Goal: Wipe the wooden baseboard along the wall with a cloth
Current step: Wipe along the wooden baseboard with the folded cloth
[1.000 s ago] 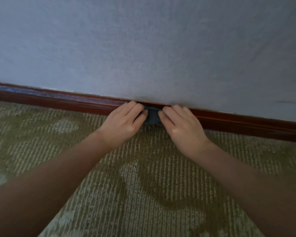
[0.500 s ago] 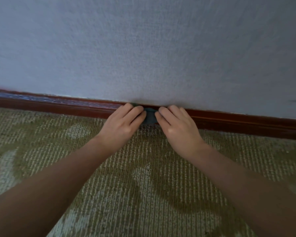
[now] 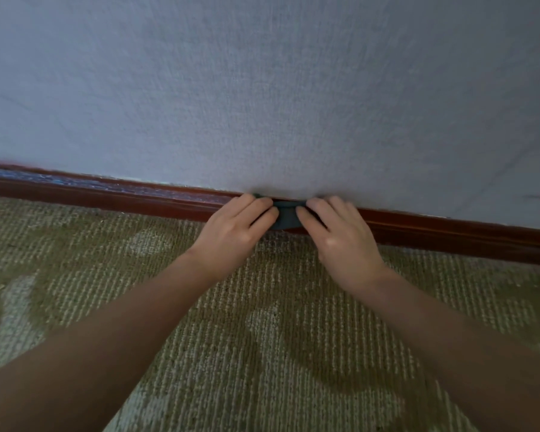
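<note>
Dark teal cloth [image 3: 286, 217]; red-brown baseboard [image 3: 122, 198]; olive swirl-patterned carpet [image 3: 262, 353]; pale grey wall [image 3: 262, 88].

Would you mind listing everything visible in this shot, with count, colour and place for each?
wall: one, pale grey-blue and textured, fills the upper half of the view.
baseboard: one, dark reddish-brown wood, runs along the foot of the wall from left to right.
carpet: one, olive green with paler patterned patches, covers the floor below the baseboard.
cloth: one, dark blue-grey, bunched against the baseboard between the two hands; most of it is hidden by the fingers.
left hand: one, bare, pressing on the cloth's left end.
right hand: one, bare, pressing on the cloth's right end.
</note>
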`<state>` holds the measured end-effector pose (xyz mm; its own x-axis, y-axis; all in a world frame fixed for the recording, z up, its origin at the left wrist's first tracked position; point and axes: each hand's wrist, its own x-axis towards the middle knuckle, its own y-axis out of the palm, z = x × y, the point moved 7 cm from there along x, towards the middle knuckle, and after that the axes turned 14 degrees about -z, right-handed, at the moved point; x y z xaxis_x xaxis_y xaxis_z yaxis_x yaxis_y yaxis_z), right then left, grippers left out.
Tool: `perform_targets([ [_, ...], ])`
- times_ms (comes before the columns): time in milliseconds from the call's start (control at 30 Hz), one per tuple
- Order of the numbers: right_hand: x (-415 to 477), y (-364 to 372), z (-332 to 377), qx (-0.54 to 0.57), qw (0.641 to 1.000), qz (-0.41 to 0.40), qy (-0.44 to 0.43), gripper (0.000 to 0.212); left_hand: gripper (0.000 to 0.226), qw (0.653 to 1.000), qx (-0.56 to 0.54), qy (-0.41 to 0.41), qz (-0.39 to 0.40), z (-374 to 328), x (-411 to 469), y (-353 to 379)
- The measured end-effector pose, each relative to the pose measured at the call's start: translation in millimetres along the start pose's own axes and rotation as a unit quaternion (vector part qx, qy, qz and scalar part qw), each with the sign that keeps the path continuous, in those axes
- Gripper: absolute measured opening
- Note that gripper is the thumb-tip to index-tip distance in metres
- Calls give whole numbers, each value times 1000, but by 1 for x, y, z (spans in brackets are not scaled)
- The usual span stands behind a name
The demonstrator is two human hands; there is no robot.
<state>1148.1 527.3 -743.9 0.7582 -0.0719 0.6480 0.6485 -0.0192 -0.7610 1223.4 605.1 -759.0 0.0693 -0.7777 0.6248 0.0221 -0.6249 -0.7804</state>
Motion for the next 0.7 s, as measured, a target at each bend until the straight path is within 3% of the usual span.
perform_targets([
  [300, -1, 4, 0, -10, 1000, 16, 16, 36, 29, 999, 0, -31, -10, -2, 4, -7],
  [400, -1, 5, 0, -14, 1000, 9, 9, 35, 27, 999, 2, -13, -35, -2, 7, -8],
  [700, -6, 12, 4, -26, 999, 18, 8, 38, 28, 1000, 0, 1, -8, 0, -2, 0],
])
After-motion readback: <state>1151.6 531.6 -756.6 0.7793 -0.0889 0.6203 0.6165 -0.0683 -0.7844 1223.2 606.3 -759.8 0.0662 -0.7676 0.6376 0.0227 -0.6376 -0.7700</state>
